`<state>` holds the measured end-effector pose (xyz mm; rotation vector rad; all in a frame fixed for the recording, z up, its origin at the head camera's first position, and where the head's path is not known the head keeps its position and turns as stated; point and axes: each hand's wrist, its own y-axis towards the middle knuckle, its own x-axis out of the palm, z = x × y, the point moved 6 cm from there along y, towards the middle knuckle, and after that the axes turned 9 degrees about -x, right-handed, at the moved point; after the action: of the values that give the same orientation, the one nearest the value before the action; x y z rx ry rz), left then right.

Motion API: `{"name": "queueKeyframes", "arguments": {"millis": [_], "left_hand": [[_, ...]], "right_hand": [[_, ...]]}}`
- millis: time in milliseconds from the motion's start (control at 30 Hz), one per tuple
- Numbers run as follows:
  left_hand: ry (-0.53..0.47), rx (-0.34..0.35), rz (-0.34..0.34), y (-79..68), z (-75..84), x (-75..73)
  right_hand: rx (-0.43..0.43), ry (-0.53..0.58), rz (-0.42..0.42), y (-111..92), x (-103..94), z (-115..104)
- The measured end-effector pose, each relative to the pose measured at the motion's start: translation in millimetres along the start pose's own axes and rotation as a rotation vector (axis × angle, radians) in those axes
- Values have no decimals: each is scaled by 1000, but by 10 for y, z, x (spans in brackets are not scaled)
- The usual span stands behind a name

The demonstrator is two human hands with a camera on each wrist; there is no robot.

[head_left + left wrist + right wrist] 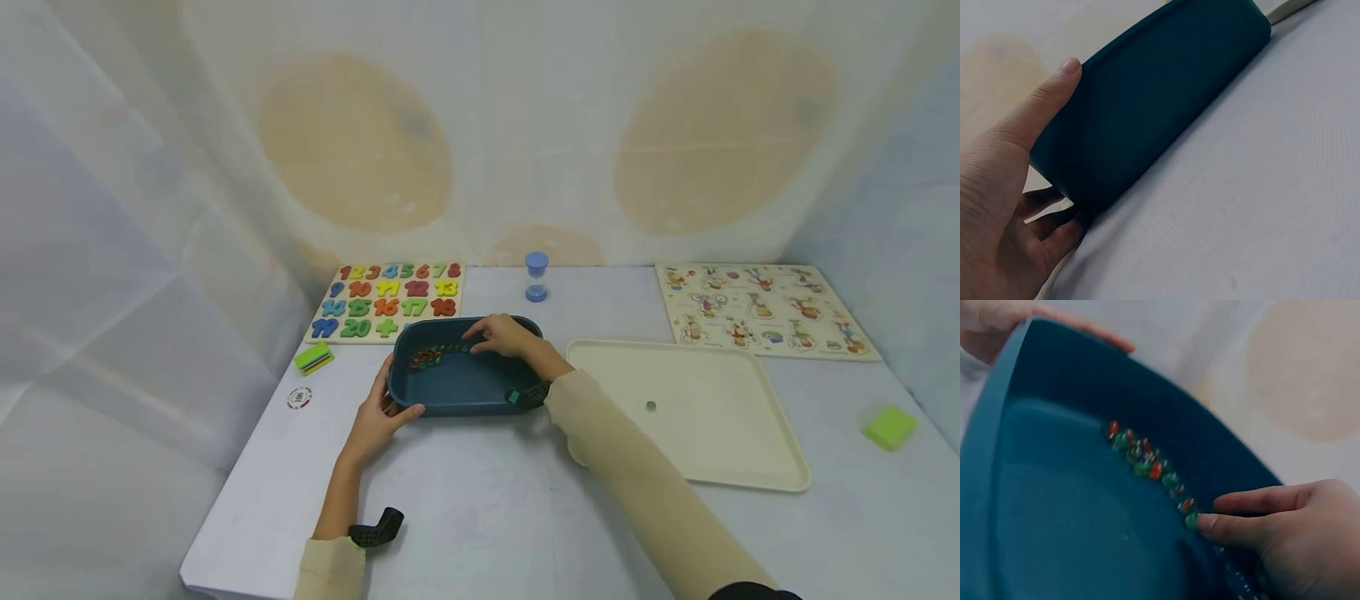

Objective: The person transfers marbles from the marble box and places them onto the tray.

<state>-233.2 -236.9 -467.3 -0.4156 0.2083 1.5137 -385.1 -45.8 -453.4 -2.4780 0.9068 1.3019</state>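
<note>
A dark teal plastic bin (465, 410) stands on the white table in front of me. My left hand (997, 206) grips its left end, with the thumb along the outer wall and the other fingers curled low at the corner. Inside, small red and green glass marbles (1147, 464) lie in a band along the far wall. My right hand (504, 335) reaches over the rim into the bin. In the right wrist view its thumb tip is right at a green marble (1192, 520), with the index finger extended a little apart from the thumb.
Right of the bin lies a cream tray (720, 417) with one small greenish piece (651, 406). Behind stand a number puzzle board (360, 287), a blue hourglass (536, 279) and a picture puzzle board (772, 308). Nearby are a coloured stack (313, 358), a round chip (299, 397) and a green block (890, 428).
</note>
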Motion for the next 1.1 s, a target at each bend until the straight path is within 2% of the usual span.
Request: {"name": "queueKeyframes", "arguments": {"millis": [300, 500, 567, 667, 833, 967, 1100], "left_hand": [[-15, 9, -3, 32, -23, 0], [-12, 0, 21, 128, -183, -1], [-5, 7, 29, 145, -218, 3], [-7, 17, 28, 155, -234, 18], [-9, 14, 27, 148, -225, 32], [-4, 10, 33, 134, -221, 19], [-7, 6, 37, 133, -224, 5]], "right_hand": [[-6, -129, 54, 81, 84, 38], [11, -147, 39, 91, 115, 30], [-9, -153, 37, 67, 106, 15], [-47, -98, 60, -28, 22, -41], [-116, 6, 172, -387, -331, -196], [-149, -36, 277, -846, -670, -204], [-75, -110, 359, -1401, -906, -37]]}}
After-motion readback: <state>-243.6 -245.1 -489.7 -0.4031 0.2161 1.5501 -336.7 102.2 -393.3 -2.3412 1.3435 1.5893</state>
